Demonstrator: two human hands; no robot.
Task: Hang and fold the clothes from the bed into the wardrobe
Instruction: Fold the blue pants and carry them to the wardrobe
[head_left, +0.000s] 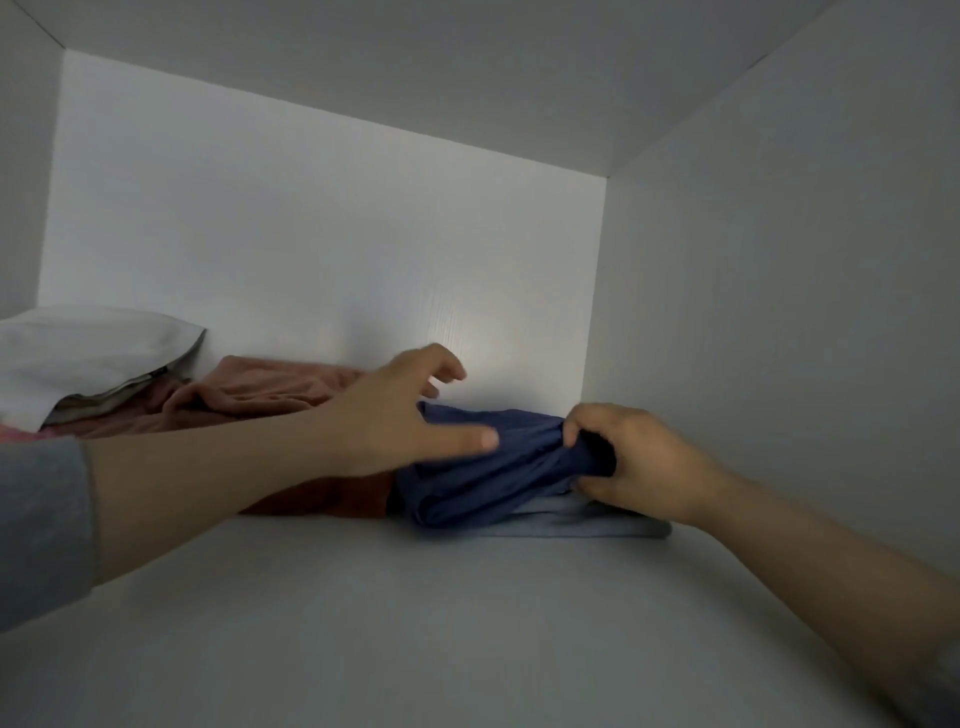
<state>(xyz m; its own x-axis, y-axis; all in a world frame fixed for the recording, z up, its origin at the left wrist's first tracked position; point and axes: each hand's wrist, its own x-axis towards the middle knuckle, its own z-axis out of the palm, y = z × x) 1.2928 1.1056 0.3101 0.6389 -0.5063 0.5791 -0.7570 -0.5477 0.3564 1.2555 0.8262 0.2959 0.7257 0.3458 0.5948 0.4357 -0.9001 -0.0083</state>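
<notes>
Head view, inside wardrobe compartment, white shelf (415, 623).

- Navy garment (493, 478): bunched, lying toward the back right of the shelf on top of a flat pale-blue garment (587, 527).
- Right hand (639, 462): fingers (589, 421) curled and clamped on the navy garment's right end, thumb underneath.
- Left hand (395, 415): reaches across from the left. Its fingers (447, 364) are apart and loosely bent, holding nothing. The thumb points out over the navy garment's left end; cannot tell whether it touches. Grey sleeve (41, 530) pushed up the forearm.
- Rust garment (270, 389): crumpled, just left of the navy one, touching it.
- White pillow (88, 348): far left, resting on other fabric.
</notes>
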